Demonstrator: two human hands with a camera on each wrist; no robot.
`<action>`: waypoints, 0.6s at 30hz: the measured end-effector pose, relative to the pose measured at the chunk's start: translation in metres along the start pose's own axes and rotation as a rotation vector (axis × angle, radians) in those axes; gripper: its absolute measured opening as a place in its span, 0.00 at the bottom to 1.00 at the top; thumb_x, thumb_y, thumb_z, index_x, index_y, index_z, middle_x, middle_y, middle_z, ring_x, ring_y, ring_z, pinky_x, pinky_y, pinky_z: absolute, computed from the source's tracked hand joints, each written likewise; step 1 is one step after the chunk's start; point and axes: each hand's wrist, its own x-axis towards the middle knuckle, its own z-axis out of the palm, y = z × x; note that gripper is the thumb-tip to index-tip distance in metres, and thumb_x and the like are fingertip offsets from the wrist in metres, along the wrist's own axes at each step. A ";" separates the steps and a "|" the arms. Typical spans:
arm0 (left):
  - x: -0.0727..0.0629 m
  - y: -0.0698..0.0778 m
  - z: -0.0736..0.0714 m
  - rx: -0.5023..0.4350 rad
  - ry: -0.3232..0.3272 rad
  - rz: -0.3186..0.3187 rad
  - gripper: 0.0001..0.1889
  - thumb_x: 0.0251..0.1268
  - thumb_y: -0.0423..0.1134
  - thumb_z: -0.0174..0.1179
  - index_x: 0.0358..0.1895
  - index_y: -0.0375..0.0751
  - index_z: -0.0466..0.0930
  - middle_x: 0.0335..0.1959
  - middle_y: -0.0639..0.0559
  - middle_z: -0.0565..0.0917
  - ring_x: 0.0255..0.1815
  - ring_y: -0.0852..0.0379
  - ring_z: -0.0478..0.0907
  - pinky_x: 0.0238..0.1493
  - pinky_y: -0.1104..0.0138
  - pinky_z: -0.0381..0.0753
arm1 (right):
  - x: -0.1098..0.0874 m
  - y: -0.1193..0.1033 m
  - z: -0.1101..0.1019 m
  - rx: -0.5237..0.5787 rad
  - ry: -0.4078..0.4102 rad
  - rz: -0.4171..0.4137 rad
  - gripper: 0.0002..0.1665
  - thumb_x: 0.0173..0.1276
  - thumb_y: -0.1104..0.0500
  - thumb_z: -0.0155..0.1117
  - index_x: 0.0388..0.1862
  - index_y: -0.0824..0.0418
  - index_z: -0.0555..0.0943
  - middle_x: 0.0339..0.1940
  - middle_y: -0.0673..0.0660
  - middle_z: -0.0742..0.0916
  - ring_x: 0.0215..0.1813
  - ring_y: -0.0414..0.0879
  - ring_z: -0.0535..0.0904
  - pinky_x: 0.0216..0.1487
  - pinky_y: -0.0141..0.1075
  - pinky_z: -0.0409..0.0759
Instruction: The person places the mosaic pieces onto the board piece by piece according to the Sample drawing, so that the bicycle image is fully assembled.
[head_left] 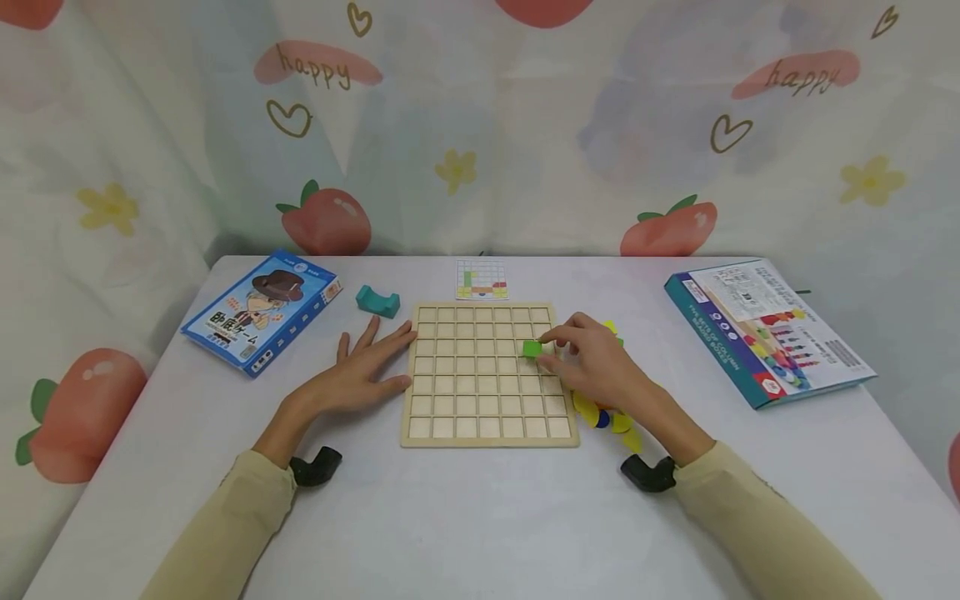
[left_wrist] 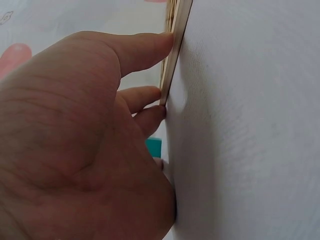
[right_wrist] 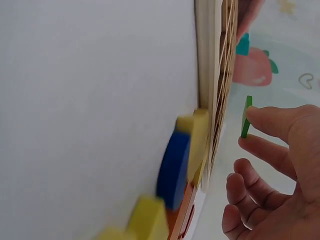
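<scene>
A wooden grid board (head_left: 491, 443) with square cells lies on the table. My left hand (head_left: 356, 375) rests beside its left edge, the fingers fairly straight and the fingertips touching the rim; the left wrist view shows thumb and fingers against the board's side (left_wrist: 177, 47). Over the right part of the board, my right hand (head_left: 600, 358) pinches a flat green square tile (head_left: 532, 348) between thumb and finger. In the right wrist view the green tile (right_wrist: 246, 117) is seen edge-on, above the board. Yellow pieces (head_left: 585, 408) and a blue piece (head_left: 603, 419) lie partly hidden under the right hand.
A small card with a coloured grid pattern (head_left: 482, 280) lies behind the board. Near it is a teal curved block (head_left: 377, 302). A blue box (head_left: 262, 312) lies at the left, and a larger flat box (head_left: 765, 329) at the right. A patterned curtain (head_left: 495, 125) hangs behind.
</scene>
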 end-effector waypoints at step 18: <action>-0.001 0.001 -0.001 -0.012 -0.011 -0.010 0.39 0.80 0.51 0.58 0.87 0.52 0.53 0.90 0.50 0.48 0.90 0.35 0.23 0.79 0.29 0.14 | 0.016 -0.031 0.019 0.021 0.009 -0.063 0.18 0.73 0.51 0.73 0.56 0.58 0.89 0.43 0.59 0.82 0.39 0.47 0.75 0.41 0.37 0.76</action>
